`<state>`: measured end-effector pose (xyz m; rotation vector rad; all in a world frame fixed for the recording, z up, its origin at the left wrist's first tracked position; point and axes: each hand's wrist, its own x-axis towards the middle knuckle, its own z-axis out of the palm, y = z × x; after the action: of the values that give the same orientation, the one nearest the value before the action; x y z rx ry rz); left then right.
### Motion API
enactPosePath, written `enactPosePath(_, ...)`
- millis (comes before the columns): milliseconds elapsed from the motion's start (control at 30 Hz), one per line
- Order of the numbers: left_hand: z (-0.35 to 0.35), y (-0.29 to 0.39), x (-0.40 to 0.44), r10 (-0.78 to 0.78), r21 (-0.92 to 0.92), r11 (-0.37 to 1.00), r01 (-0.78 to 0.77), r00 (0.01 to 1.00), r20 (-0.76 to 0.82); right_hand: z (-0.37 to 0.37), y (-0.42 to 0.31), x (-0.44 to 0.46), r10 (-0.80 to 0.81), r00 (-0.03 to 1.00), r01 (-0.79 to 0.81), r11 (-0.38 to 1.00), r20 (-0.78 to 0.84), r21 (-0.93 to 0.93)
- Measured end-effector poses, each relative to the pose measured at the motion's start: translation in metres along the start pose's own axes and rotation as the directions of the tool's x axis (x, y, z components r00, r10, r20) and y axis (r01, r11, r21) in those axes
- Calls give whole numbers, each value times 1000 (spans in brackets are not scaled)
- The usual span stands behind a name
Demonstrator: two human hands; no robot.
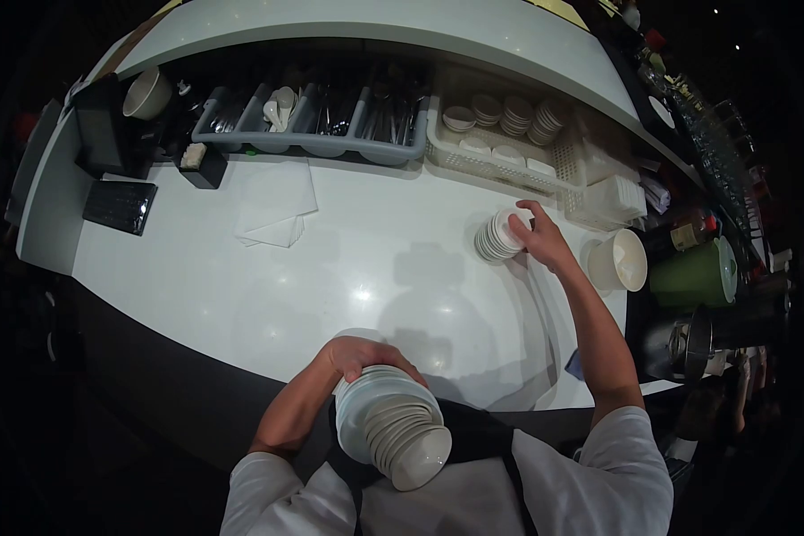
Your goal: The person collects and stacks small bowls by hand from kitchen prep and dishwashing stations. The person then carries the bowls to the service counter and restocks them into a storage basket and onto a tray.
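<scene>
Close to my body, my left hand is wrapped round the far side of a stack of larger white plates. On top of these leans a pile of small white dishes, close to my chest. Farther off on the white counter, my right hand grips the top of a short stack of small white dishes, with the thumb and fingers on its right side.
A grey cutlery tray and a cream basket holding stacked cups line the back. White paper sheets lie left of centre. At the right are a white tub and a green container.
</scene>
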<state>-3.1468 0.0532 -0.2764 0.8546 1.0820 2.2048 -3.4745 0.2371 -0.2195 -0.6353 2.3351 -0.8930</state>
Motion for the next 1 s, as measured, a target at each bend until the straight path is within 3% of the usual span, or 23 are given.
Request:
enactPosePath(33, 0, 0, 0, -4, -2, 1000, 4, 1000, 3, 1, 2, 1, 10, 1000, -9, 993, -8, 116)
enactPosePath(133, -1, -4, -3, -8, 8, 1000, 8, 1000, -3, 15, 8, -3, -404, 897, 396, 915, -182, -78)
enactPosePath(267, 1, -7, -6, -4, 22, 1000, 5, 1000, -15, 41, -16, -44, -521, 816, 429, 836, -250, -343)
enactPosePath(300, 3, -6, -6, -15, 17, 1000, 15, 1000, -23, 50, -6, -40, -596, 740, 502, 798, -313, -334)
enactPosePath(400, 1, -8, -6, -7, 50, 999, 8, 1000, -20, 79, 23, -29, -562, 640, 483, 825, -524, -295)
enactPosePath(500, -3, -11, -7, 19, 87, 996, -20, 1000, 3, 95, 24, -31, -586, 600, 522, 803, -545, -287)
enactPosePath(600, -1, -10, -5, -7, 77, 997, 7, 1000, 5, 99, 34, -23, -421, 788, 407, 904, -449, -132)
enactPosePath(800, 2, -6, -2, -74, 27, 997, 74, 997, -12, 100, 32, -20, -557, 656, 497, 826, -509, -265)
enactPosePath(1000, 1, -2, -1, -68, 47, 997, 68, 998, 3, 87, 9, -21, -423, 684, 536, 844, -594, 17)
